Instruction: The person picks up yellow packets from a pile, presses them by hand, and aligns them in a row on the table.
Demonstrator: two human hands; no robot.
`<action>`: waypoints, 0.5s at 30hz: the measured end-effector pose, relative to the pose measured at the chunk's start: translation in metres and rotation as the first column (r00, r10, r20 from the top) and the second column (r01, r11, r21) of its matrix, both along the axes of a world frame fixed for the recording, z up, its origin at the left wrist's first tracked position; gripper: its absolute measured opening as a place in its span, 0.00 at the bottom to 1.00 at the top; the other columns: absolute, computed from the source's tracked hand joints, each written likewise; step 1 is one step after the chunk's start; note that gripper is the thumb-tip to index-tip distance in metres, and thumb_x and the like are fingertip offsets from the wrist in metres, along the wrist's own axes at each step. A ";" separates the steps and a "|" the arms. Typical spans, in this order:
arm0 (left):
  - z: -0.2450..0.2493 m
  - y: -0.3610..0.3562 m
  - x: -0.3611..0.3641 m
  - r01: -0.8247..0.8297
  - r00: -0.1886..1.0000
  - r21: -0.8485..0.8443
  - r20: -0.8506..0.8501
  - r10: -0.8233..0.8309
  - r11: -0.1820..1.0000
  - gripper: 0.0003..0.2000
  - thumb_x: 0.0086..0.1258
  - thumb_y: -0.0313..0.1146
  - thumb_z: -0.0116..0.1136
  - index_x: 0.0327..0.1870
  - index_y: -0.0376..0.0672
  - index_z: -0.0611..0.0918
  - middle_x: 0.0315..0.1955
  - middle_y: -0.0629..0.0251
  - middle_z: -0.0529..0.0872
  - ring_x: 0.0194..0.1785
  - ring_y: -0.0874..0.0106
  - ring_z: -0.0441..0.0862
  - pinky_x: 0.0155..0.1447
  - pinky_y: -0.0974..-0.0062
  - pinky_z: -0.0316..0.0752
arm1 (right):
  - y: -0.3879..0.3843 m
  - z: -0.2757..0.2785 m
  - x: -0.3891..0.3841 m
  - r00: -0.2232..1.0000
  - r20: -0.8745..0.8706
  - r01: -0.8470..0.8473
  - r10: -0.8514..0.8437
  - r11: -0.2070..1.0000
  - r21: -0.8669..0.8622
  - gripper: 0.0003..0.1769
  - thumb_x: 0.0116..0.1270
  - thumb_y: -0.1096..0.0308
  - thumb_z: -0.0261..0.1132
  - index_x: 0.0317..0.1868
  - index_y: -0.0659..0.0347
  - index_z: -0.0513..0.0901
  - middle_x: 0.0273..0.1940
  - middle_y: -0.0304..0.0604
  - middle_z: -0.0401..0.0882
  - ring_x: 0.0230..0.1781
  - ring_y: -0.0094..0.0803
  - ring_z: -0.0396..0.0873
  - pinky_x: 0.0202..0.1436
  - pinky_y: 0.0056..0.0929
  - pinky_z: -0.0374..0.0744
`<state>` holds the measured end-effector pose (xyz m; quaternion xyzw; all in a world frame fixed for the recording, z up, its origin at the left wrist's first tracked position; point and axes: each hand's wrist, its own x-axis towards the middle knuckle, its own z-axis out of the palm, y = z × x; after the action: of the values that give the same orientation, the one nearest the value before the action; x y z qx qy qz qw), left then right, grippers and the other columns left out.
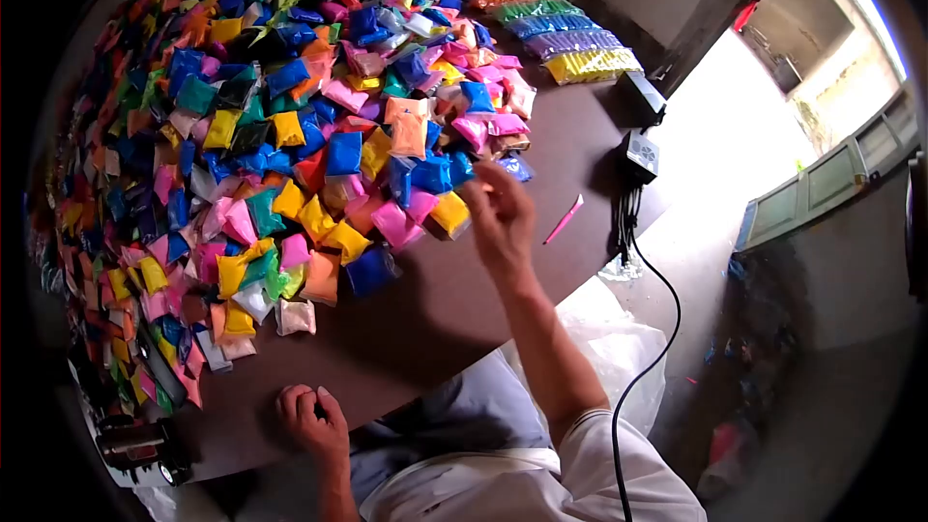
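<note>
**Left hand (311, 420) curled at the near edge**

Our fist rests on the brown counter (435, 329) (holding nothing we can see). Coloured packets (290, 135) heap across it. Our right hand (498, 217) hovers half-open beside a yellow packet (449, 214), pink stick (564, 219) nearby.

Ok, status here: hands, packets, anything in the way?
Left hand curled at the table edge, nothing seen in it. Right hand raised over the packets; grip unclear. Pink stick lies apart, nothing blocking.

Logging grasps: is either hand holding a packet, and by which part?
Nothing visibly held: right hand hovers open above the packets; left hand rests curled at table edge.
</note>
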<state>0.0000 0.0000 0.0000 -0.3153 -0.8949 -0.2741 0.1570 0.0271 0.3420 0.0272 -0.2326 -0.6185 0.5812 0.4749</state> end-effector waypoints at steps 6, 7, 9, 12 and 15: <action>0.017 0.004 0.005 -0.023 1.000 -0.015 -0.004 0.023 1.000 0.04 0.61 0.23 0.54 0.27 0.35 0.74 0.33 0.56 0.75 0.43 0.55 0.73 0.48 0.60 0.70 | -0.082 0.012 0.019 0.988 0.144 -0.062 0.051 0.996 0.067 0.05 0.63 0.72 0.62 0.39 0.64 0.78 0.30 0.42 0.74 0.28 0.25 0.74 0.30 0.21 0.74; 0.016 0.004 0.002 0.003 1.000 -0.005 -0.020 -0.003 1.000 0.04 0.61 0.23 0.54 0.27 0.35 0.74 0.34 0.57 0.75 0.42 0.55 0.73 0.48 0.61 0.70 | -0.091 0.003 0.018 0.987 0.134 -0.100 0.091 0.993 0.056 0.05 0.63 0.72 0.62 0.39 0.64 0.78 0.30 0.42 0.74 0.28 0.25 0.74 0.30 0.21 0.74; 0.011 0.001 0.000 0.013 1.000 0.027 -0.017 -0.012 1.000 0.04 0.60 0.23 0.55 0.26 0.36 0.75 0.33 0.57 0.75 0.42 0.56 0.74 0.47 0.61 0.70 | -0.102 -0.015 0.021 0.941 0.318 -0.152 0.119 0.985 0.082 0.04 0.61 0.74 0.63 0.35 0.65 0.78 0.29 0.45 0.73 0.27 0.30 0.76 0.30 0.24 0.75; 0.009 -0.002 -0.002 0.005 1.000 0.047 -0.023 -0.003 0.999 0.04 0.57 0.26 0.58 0.27 0.37 0.76 0.33 0.59 0.76 0.42 0.57 0.74 0.48 0.62 0.71 | -0.112 -0.024 0.019 0.929 0.354 -0.215 0.110 0.938 0.273 0.03 0.58 0.76 0.64 0.33 0.64 0.78 0.28 0.47 0.74 0.27 0.37 0.77 0.31 0.28 0.76; 0.010 -0.002 -0.002 0.008 1.000 0.063 -0.019 -0.007 0.998 0.04 0.56 0.26 0.59 0.26 0.38 0.76 0.33 0.60 0.76 0.42 0.58 0.74 0.48 0.62 0.70 | -0.109 -0.024 0.014 0.919 0.388 -0.218 0.070 0.910 0.352 0.04 0.56 0.77 0.65 0.32 0.63 0.78 0.29 0.47 0.76 0.28 0.40 0.78 0.32 0.29 0.76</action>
<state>-0.0019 -0.0018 0.0102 -0.3160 -0.8830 -0.3001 0.1742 0.0407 0.2328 0.0037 -0.1914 -0.8145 0.4274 0.3425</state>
